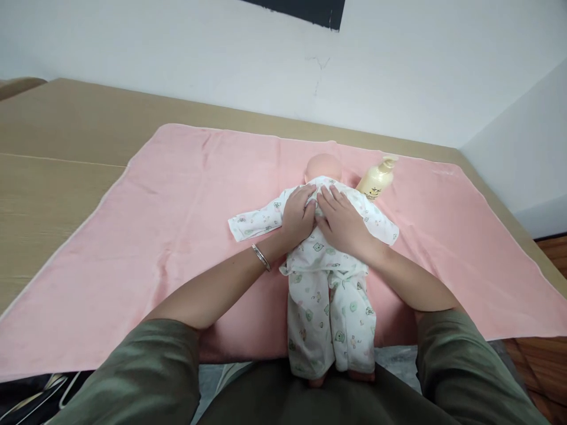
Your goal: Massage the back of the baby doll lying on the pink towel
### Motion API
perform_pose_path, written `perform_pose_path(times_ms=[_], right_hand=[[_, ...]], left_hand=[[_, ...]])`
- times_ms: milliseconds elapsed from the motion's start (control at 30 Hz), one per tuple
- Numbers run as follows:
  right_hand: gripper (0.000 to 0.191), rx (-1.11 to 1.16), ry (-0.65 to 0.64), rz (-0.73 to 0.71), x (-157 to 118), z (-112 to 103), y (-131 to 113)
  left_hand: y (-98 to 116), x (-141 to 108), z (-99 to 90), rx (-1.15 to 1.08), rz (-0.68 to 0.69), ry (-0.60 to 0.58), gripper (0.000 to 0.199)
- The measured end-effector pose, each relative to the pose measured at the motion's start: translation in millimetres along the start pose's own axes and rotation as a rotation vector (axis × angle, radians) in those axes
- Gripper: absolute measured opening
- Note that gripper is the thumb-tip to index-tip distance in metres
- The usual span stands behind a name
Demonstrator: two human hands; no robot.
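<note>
A baby doll (322,168) in a white patterned top (319,251) and matching trousers (310,321) lies with its head away from me and its sleeves spread to both sides. No face shows on its head, only the smooth back. My left hand (300,213) rests flat on the upper left of the doll's back, and a bangle circles that wrist. Beside it, my right hand (341,219) lies on the upper right of the back with its fingers extended. Neither hand holds anything. The thumbs are close together near the middle of the back.
A pink blanket (212,206) covers much of the wooden table (57,136). Right of the doll's head, a cream pump bottle (377,179) lies tilted on the blanket. Behind the table stands a white wall. The doll's feet reach the near edge, at my body.
</note>
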State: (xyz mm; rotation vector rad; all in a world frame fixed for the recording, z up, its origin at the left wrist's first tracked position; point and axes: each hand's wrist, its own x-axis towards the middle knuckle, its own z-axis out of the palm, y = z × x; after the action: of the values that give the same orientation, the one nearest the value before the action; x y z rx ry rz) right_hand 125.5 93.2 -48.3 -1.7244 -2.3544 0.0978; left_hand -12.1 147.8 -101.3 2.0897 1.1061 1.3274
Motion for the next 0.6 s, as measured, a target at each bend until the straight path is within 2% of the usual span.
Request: perform_pose_path(times_ms=[133,233,267,367,467,500,600], right_hand=[[0.065,0.120,-0.017,0.108,11.2,0.0,21.3],[0.065,0.097,0.019,0.149,-0.1,2.0,11.1],[0.064,0.071,0.037,0.118,-6.1,2.8,3.8],[0.058,0.044,0.065,-0.102,-15.5,3.9,-8.2],[0.055,0.123,0.003,-0.211,-2.0,3.5,10.4],[0.055,0.156,-0.017,-0.185,5.1,3.3,20.3],[0.061,0.183,0.012,0.108,17.0,2.3,37.0]], left_hand=[[-0.7,-1.8,-1.8,0.004,0.005,-0.004,0.040],[-1.0,-3.3,-4.1,-0.001,0.002,0.001,0.039],[-1.3,-3.9,-4.8,-0.004,-0.007,0.001,0.039],[-2.5,-5.0,-5.9,-0.021,-0.031,-0.005,0.040],[-3.5,-4.6,-6.0,-0.016,-0.036,0.002,0.043],[-3.3,-4.2,-6.1,-0.007,-0.032,0.003,0.042],[-1.4,-3.5,-7.3,0.020,-0.027,-0.015,0.041]])
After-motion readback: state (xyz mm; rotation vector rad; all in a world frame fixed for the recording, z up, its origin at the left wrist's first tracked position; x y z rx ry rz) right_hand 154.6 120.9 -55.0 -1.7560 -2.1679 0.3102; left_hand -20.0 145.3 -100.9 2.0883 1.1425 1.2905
